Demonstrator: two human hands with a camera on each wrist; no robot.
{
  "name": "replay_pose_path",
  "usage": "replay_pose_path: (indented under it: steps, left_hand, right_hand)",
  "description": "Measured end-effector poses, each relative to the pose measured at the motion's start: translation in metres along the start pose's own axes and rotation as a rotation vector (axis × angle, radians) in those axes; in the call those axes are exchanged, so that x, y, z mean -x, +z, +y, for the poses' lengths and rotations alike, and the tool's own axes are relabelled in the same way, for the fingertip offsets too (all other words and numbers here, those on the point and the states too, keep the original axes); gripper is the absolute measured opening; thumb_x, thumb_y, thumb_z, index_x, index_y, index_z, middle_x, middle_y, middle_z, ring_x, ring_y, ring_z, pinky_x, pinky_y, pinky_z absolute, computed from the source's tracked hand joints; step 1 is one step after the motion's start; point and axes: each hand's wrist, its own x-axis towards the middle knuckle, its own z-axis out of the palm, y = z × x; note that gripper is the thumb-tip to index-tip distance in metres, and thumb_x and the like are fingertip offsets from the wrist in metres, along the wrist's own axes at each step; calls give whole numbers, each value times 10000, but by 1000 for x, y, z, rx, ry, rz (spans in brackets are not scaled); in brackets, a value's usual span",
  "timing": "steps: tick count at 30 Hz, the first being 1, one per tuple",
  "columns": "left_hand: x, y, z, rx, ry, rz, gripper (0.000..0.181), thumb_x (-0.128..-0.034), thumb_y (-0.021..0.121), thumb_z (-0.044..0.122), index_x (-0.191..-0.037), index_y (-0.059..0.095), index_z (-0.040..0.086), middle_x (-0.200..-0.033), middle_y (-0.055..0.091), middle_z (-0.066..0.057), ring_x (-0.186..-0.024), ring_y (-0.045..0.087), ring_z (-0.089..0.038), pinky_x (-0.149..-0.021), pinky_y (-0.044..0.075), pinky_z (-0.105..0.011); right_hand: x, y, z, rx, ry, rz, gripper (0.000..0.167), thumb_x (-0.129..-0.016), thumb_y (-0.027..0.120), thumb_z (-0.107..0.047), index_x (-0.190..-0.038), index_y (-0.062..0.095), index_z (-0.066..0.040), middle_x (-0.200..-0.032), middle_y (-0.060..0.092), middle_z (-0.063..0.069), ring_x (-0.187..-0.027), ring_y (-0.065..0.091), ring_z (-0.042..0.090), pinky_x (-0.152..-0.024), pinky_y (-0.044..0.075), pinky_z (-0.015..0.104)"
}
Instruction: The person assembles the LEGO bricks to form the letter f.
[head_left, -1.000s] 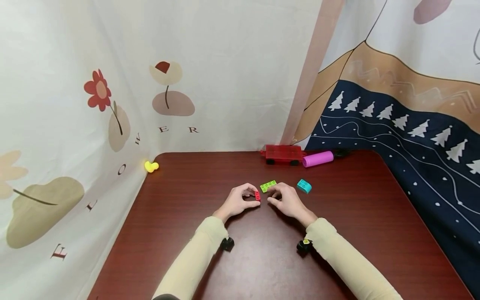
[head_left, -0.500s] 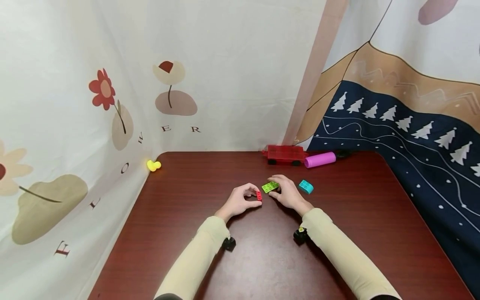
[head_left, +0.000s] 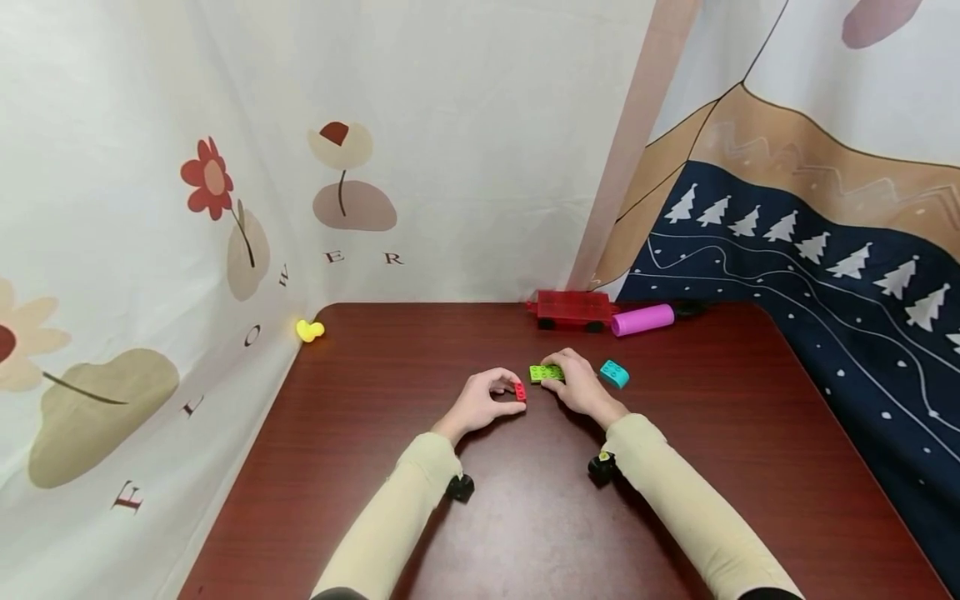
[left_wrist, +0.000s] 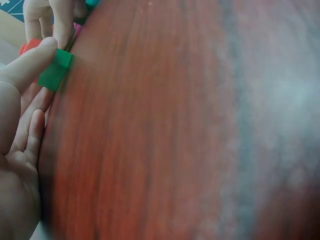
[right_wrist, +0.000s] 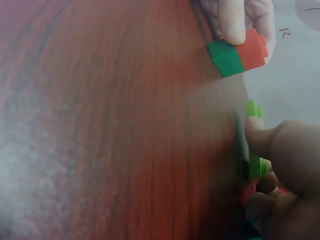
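Note:
Between thumb and fingers, the left hand [head_left: 481,403] pinches a red brick [head_left: 520,392]; in the right wrist view a dark green brick [right_wrist: 226,59] is joined beneath the red one [right_wrist: 251,50]. Just right of it, the right hand [head_left: 581,387] grips a lime green studded brick [head_left: 545,373] at its right part, thumb on the near side and fingers on the far side. The right wrist view shows the thumb against the lime brick [right_wrist: 255,165]. A turquoise brick [head_left: 614,374] lies on the table beyond the right hand.
At the back of the brown table [head_left: 390,358] stand a red wheeled toy [head_left: 573,310] and a purple cylinder [head_left: 642,320] with something dark at its right end. A yellow object [head_left: 309,331] is at the back left corner. Printed cloth [head_left: 465,150] hangs behind.
The right hand has moved onto the lime brick and taken hold of it; the brick has turned to lie more level across the view. The left hand keeps its pinch on the red brick.

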Motion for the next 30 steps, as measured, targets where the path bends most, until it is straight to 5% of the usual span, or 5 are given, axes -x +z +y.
replay_pose_path:
  steps: [6, 14, 30]
  left_hand:
    - [-1, -1, 0, -8, -11, 8, 322, -846, 913, 202, -1109, 730, 166, -1045, 755, 18, -1004, 716, -147, -945, 566, -352]
    - [-3, -1, -3, -11, -20, 9, 373, -845, 914, 203, -1161, 730, 126, -1089, 763, -14, -1025, 724, -170, -941, 570, -366]
    - [-1, 0, -2, -11, -37, 9, 400, -853, 909, 237, -1204, 738, 150, -1125, 762, -15, -1036, 736, -164, -920, 588, -346]
  right_hand:
    - [4, -6, -5, -83, 10, 45, 338, -974, 783, -224, -1273, 711, -84, -1193, 705, 110, -1026, 631, 252, -930, 537, 440]
    - [11, -8, -20, -154, -127, 74, 328, -952, 809, -220, -1257, 745, -117, -1058, 700, 26, -803, 542, 168, -697, 452, 308]
    - [12, 0, -26, -181, -240, 11, 313, -943, 816, -185, -1245, 759, -131, -1101, 709, 21, -862, 582, 156, -737, 487, 298]
